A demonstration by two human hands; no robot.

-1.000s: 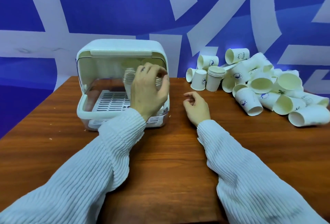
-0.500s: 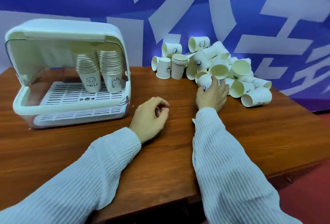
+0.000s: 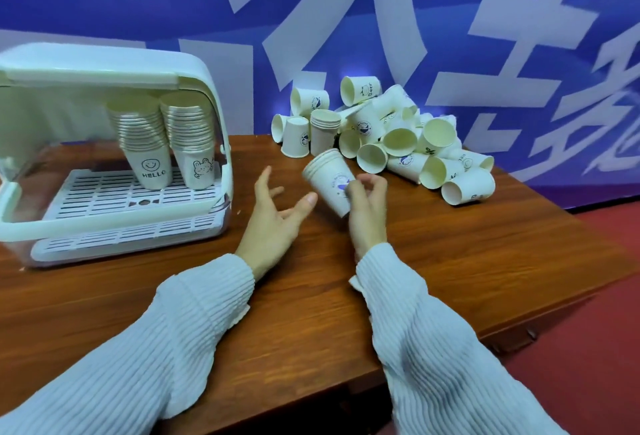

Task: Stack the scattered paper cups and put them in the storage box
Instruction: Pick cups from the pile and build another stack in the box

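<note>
My right hand grips a short stack of white paper cups, tilted with the rims up and to the left, above the table's middle. My left hand is spread open just left of that stack, thumb close to it but apart. The white storage box stands open at the left with two tall cup stacks upright on its slatted tray. A pile of scattered paper cups lies at the back right of the table.
The wooden table ends in a front edge close below my sleeves and a right edge past the cup pile, with red floor beyond. A small upright stack stands at the pile's left side. A blue and white wall runs behind.
My right hand has lifted a short cup stack out of the pile and brought it toward the table's middle. My left hand has opened and risen beside it. The view shifted slightly closer.
</note>
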